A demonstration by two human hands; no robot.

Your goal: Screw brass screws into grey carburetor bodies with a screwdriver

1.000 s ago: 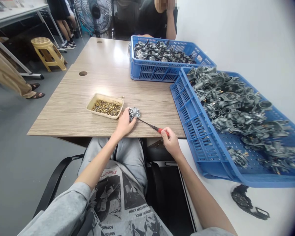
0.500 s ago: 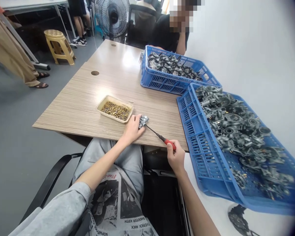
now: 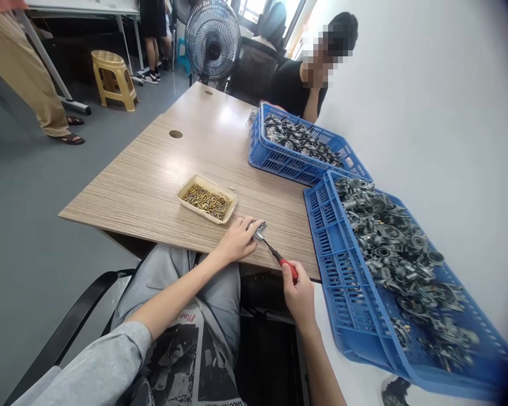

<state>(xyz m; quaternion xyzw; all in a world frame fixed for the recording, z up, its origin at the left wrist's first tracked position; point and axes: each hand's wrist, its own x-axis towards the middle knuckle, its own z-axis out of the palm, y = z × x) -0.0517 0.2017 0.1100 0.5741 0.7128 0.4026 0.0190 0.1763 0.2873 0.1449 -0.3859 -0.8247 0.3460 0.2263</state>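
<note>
My left hand (image 3: 239, 241) presses a small silver metal part (image 3: 259, 230) against the table, its fingers closed over one side of it. A screwdriver (image 3: 288, 269) with a red and black handle is wrapped in the fingers of my right hand (image 3: 298, 288). Its shaft points up and left, and the tip meets the metal part. Just beyond my left hand stands a cream plastic tub (image 3: 186, 203) filled with small brass-coloured screws or pins. A loose one (image 3: 231, 188) lies beside the tub.
On the right, a blue crate (image 3: 334, 270) holds many grey metal parts. Another blue crate (image 3: 279, 163) with dark and silver parts stands behind it. Across the table (image 3: 131, 186) sits a person (image 3: 294, 84). A fan (image 3: 213, 45) and a yellow stool (image 3: 114, 79) are farther back.
The view has tilted up a little. The metal part is turned differently under my left hand, and the screwdriver now points more steeply, its tip still at the part.
</note>
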